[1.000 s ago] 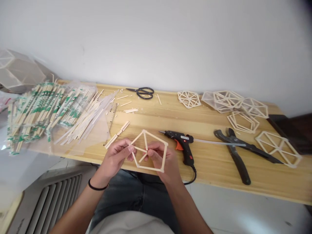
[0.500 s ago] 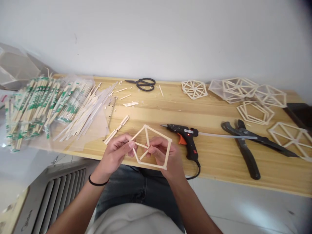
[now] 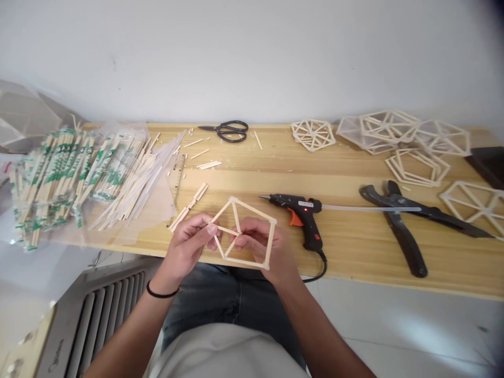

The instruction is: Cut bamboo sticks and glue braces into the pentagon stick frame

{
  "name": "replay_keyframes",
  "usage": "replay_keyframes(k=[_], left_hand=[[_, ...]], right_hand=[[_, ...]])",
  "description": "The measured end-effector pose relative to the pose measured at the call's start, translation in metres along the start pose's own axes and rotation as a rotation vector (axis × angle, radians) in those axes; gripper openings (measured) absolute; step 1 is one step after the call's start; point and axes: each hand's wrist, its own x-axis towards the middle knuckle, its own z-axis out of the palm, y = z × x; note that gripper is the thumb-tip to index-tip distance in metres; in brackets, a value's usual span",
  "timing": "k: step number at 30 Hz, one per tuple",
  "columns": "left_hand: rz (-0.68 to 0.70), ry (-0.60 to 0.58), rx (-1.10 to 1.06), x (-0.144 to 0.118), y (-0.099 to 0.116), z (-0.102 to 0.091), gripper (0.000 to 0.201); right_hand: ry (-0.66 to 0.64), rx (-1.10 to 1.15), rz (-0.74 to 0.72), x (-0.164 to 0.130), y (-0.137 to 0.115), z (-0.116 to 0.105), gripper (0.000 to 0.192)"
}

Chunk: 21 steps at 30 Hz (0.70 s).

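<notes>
Currently both hands hold the pentagon frame (image 3: 244, 233) just above the near tabletop (image 3: 346, 247) edge. Left hand (image 3: 188, 247) pinches a spoke at the frame's left side; right hand (image 3: 262, 247) pinches at the hub from behind. Outer ring closed, three spokes in, so roughly two spokes look left to fit. Glue gun (image 3: 301, 212) lies just right, light on. Finished frames (image 3: 394, 139) sit far right; wrapped chopsticks (image 3: 66, 173) far left.
</notes>
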Motion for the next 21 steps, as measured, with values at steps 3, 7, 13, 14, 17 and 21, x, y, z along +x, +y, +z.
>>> replay_keyframes(k=[3, 7, 13, 14, 17, 21], left_hand=[[-0.007, 0.006, 0.005, -0.0006, 0.0000, 0.0007, 0.034], [-0.005, -0.005, -0.002, -0.0004, -0.0013, 0.0004, 0.034], [-0.002, 0.008, 0.004, 0.0001, -0.0024, -0.0008, 0.034], [-0.003, 0.006, 0.003, 0.0001, -0.0022, -0.0009, 0.034], [-0.001, 0.003, -0.006, 0.0000, -0.0014, -0.0006, 0.034], [0.001, 0.010, 0.002, 0.0002, -0.0013, 0.0000, 0.034]], right_hand=[[-0.024, 0.006, 0.020, 0.0003, -0.0014, 0.0001, 0.026], [-0.079, 0.031, 0.045, 0.0007, -0.0022, 0.0004, 0.027], [-0.047, 0.147, 0.068, 0.0016, -0.0003, 0.0015, 0.036], [-0.033, 0.154, 0.077, 0.0015, 0.0001, 0.0016, 0.036], [0.008, 0.133, 0.072, 0.0011, 0.0005, 0.0016, 0.033], [0.045, 0.092, 0.042, 0.0009, 0.0002, 0.0010, 0.031]])
